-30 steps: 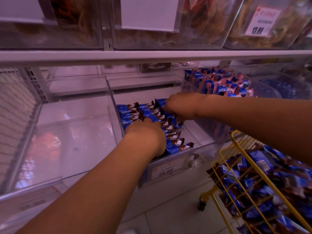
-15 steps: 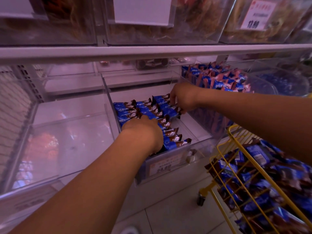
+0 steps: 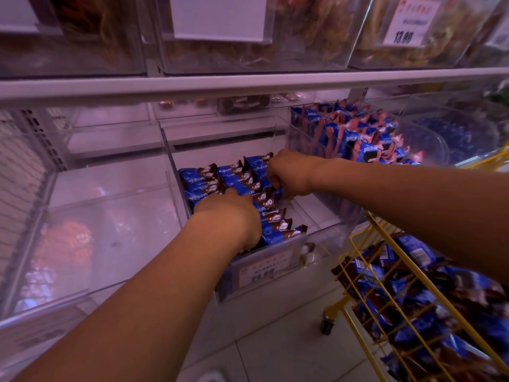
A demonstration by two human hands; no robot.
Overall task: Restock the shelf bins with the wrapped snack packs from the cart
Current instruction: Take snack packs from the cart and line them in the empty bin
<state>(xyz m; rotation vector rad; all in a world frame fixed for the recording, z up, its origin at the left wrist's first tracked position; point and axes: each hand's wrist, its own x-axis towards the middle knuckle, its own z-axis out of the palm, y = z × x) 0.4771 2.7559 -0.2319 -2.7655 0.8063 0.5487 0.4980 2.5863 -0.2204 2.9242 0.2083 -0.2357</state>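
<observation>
Snack packs (image 3: 242, 188) lie in tidy rows along the middle bin's (image 3: 325, 244) left wall. Left hand (image 3: 228, 216) presses them flat; right hand (image 3: 286, 172), apparently pinching one, aligns the back row. Cart (image 3: 385, 244) waits alongside.

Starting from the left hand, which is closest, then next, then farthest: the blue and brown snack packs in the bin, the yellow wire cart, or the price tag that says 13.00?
From the left hand:
1. Blue and brown snack packs, right under it in the middle clear bin.
2. Yellow wire cart, lower right on the floor.
3. White and red 13.00 price tag, top right on the upper shelf.
</observation>
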